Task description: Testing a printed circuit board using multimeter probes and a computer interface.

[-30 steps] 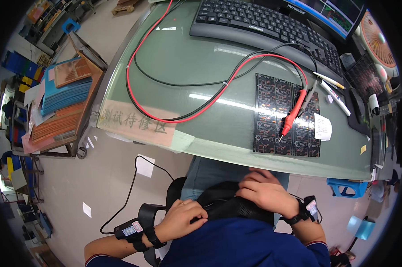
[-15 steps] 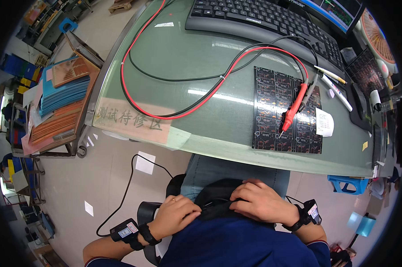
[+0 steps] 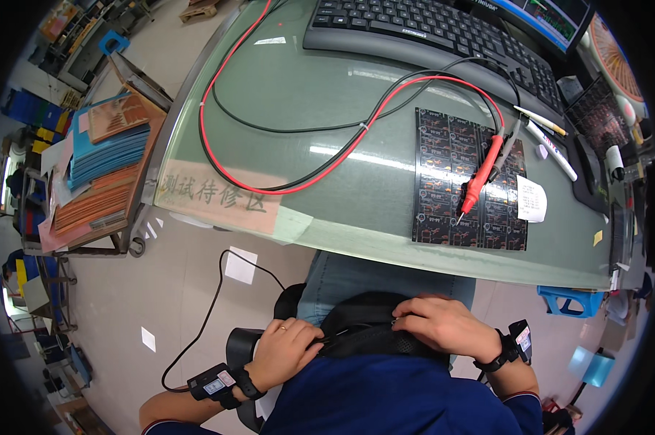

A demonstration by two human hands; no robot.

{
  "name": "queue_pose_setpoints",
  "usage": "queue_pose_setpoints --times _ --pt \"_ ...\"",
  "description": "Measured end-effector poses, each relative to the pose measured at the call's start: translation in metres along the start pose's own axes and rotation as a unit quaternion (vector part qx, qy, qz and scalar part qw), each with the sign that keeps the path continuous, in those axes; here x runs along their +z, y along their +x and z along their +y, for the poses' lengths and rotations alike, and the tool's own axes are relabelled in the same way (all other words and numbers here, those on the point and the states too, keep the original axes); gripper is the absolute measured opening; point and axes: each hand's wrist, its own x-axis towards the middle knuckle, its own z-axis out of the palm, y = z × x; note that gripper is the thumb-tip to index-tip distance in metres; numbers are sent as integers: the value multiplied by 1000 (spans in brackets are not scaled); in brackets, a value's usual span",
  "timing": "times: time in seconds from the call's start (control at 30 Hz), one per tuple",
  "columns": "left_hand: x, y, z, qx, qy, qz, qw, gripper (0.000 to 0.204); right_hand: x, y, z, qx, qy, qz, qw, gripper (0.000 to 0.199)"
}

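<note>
A black fabric bag [image 3: 367, 337], seemingly a waist bag, lies across my lap against my blue shirt. My left hand [image 3: 284, 351] has its curled fingertips pressed on the bag's left end. On the far right side of the bag, my right hand [image 3: 440, 326] pinches its upper edge; a small shiny bit shows at the fingertips, perhaps a zip pull. Part of the bag's mesh shows between the hands. Beyond them, on the green table [image 3: 327, 181], red and black test probes [image 3: 481, 177] rest on a dark circuit board panel [image 3: 436, 188].
A black keyboard [image 3: 407, 36] and a monitor [image 3: 538, 22] stand at the back right. Two pens [image 3: 552, 148] and a paper slip [image 3: 531, 199] lie beside the panel. A trolley with stacked boards [image 3: 103, 167] is at left. A cable [image 3: 210, 312] hangs from my left wrist device.
My right hand has moved slightly right along the bag, uncovering more of its mesh. The left hand stays at the bag's left end. The view has shifted slightly.
</note>
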Motion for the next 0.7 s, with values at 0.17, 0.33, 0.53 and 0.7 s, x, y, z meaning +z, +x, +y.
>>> queue_pose_setpoints --times 0.17,0.33,0.53,0.7 --pt "0 -1 -4 -24 8 -11 1000 14 1 -4 -2 62 -5 -20 998 24" --pt "1 1 -4 -70 -74 -29 994 12 1 -1 3 45 10 -1 999 23" --pt "4 5 -6 -64 -94 -7 993 9 -1 2 16 51 58 -61 995 22" --pt "5 6 -5 -70 -108 -1 992 9 -1 8 20 16 -7 -68 998 15"
